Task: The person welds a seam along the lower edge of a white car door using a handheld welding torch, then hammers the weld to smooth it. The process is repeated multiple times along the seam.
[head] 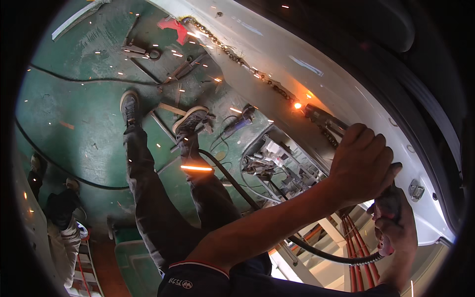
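Note:
My right hand [399,222] grips the red and dark handle of a welding torch [326,116]. Farther forward, my left hand [360,159] is closed around the torch's body. The nozzle points at a glowing orange spot [297,105] on the white painted metal sill of a vehicle body [259,44]. A row of dark, shiny lumps like weld beads [241,61] runs along the sill's seam up to that spot. Bright sparks fly across the view. From the torch's handle a black cable with a coiled metal sleeve [365,258] leads away below my left arm.
On the green floor [85,122] lie an angle grinder [237,125], locking clamps [137,50], metal bars and black hoses [81,180]. Metal equipment [272,152] stands beside the sill. My legs reach across the floor. Another person's legs [63,237] show at the lower left, near a green plastic seat [130,263].

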`<state>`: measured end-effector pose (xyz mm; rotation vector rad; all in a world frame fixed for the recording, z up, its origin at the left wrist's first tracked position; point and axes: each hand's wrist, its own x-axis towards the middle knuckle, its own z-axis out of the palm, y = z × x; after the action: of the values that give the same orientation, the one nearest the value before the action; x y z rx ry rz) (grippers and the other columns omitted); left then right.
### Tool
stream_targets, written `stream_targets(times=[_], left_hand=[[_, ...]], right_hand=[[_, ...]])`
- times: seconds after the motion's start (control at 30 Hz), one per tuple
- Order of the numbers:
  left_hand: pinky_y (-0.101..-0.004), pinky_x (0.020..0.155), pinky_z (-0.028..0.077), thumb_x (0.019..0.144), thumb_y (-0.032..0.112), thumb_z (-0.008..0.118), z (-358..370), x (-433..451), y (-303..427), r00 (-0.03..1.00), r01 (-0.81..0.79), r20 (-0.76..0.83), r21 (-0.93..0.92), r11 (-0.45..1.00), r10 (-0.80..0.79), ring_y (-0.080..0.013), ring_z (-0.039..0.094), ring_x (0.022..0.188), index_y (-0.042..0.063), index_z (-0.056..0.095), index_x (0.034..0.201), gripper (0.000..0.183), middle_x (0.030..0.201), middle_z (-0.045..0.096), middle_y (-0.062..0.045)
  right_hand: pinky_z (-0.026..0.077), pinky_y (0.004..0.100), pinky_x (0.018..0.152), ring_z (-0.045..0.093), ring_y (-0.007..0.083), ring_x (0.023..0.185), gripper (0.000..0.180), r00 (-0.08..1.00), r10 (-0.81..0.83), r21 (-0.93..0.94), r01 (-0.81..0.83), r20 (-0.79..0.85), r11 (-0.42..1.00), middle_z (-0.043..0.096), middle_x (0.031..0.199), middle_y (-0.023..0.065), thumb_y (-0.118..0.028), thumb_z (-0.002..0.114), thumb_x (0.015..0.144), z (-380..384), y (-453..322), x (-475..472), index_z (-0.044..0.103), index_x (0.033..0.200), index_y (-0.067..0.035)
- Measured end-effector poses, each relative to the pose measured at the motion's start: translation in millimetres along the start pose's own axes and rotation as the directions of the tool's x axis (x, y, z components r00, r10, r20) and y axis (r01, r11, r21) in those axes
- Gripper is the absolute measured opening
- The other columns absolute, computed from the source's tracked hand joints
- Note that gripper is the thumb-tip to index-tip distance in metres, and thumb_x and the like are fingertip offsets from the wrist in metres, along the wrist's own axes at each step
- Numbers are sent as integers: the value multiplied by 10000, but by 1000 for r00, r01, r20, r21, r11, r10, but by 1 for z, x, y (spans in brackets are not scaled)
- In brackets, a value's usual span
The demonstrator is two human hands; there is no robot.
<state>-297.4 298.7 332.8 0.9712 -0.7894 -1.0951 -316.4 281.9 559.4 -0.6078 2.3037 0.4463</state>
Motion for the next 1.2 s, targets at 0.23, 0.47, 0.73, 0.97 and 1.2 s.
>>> stream_targets(times=[0.23,0.47,0.73,0.97,1.2], left_hand=[[-482,967,444,806,327,837,7,-4,4,996,0,94,27,1000,-3,-279,559,878,85,649,833,307,854,579,-82],[-487,963,439,914,306,771,8,-13,-3,996,5,90,26,1000,-7,-279,558,873,87,642,847,263,869,584,-87],[-492,956,424,951,321,745,8,-14,-2,997,1,83,32,999,-4,-279,555,862,91,632,850,276,867,583,-88],[-489,949,415,957,318,739,6,-12,-3,998,0,57,5,1000,0,-278,546,858,96,627,850,271,861,568,-81],[-489,954,407,970,318,719,2,-10,-5,998,6,58,-12,1000,-6,-277,541,859,101,624,849,266,868,565,-77]], right_hand=[[521,285,606,607,130,681,663,1000,-11,26,12,-19,1000,678,1005,86,99,632,772,-5,18,2,534,1423,29],[525,279,584,618,127,656,484,999,19,68,-22,45,997,712,991,114,71,643,798,0,13,7,550,1271,28],[532,275,586,624,115,660,481,999,8,37,-10,37,999,718,962,96,75,644,803,0,10,4,551,1272,21],[539,271,592,630,111,651,483,999,32,54,-33,27,998,719,953,88,79,639,813,4,3,-2,553,1284,18],[538,276,595,633,116,641,469,1000,10,-18,-9,26,1000,717,949,89,76,623,826,8,-3,-4,554,1287,24]])
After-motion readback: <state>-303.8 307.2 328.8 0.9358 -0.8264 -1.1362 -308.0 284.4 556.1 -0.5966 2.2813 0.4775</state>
